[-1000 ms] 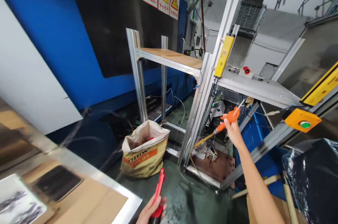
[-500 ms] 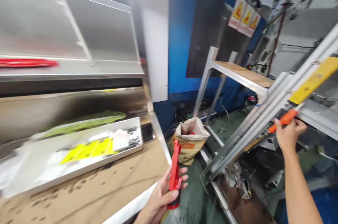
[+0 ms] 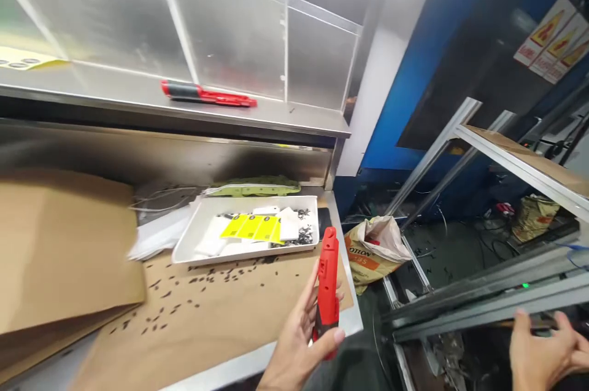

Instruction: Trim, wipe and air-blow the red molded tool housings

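Upright in my left hand (image 3: 299, 342), above the bench's front right corner, is a red plastic housing (image 3: 328, 280) with a black grip. My fingers and thumb wrap round its lower end. At the lower right, my right hand (image 3: 545, 351) is beside the aluminium frame rails (image 3: 483, 311), thumb and fingers apart, with no object visible in it. A similar red-and-black housing (image 3: 207, 95) lies on the metal shelf. Behind my left hand, a white tray (image 3: 184, 250) holds yellow label sheets (image 3: 253, 228), white pieces and small black parts.
A cardboard box (image 3: 69, 250) stands on the bench's left. Small black bits are scattered over the cardboard bench cover (image 3: 221, 317). A dark phone-like slab (image 3: 324, 218) lies beside the tray. An open paper sack (image 3: 377, 247) stands on the floor by the metal rack (image 3: 427, 164).
The view has swung left, bringing the box and the shelf housing into sight. My right hand has let go of the orange-handled tool. The housing in my left hand has turned its broad side toward me.
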